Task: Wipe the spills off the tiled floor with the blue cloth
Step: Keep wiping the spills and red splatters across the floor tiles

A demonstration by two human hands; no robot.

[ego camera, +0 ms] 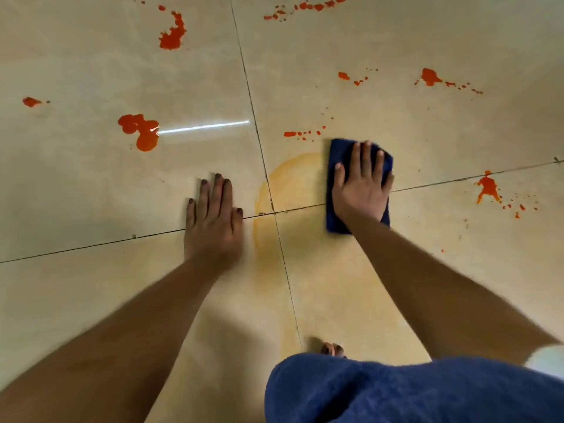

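Observation:
The folded blue cloth (338,154) lies flat on the beige tiled floor (91,184), right of where four tiles meet. My right hand (361,187) presses on it with straight, spread fingers. Flat on the floor to the left rests my left hand (213,221), holding nothing. A pale orange smear (283,178) curves between the hands. Red-orange spills lie around: a small trail (302,134) just left of the cloth's far edge, a large puddle (140,131) at the left, a splat (488,187) at the right.
More red spills sit farther off: a big one (172,33) at top left, a line of drops (305,7) at the top, splashes (430,77) at upper right. My knee in blue fabric (396,392) and bare toes (332,349) are at the bottom.

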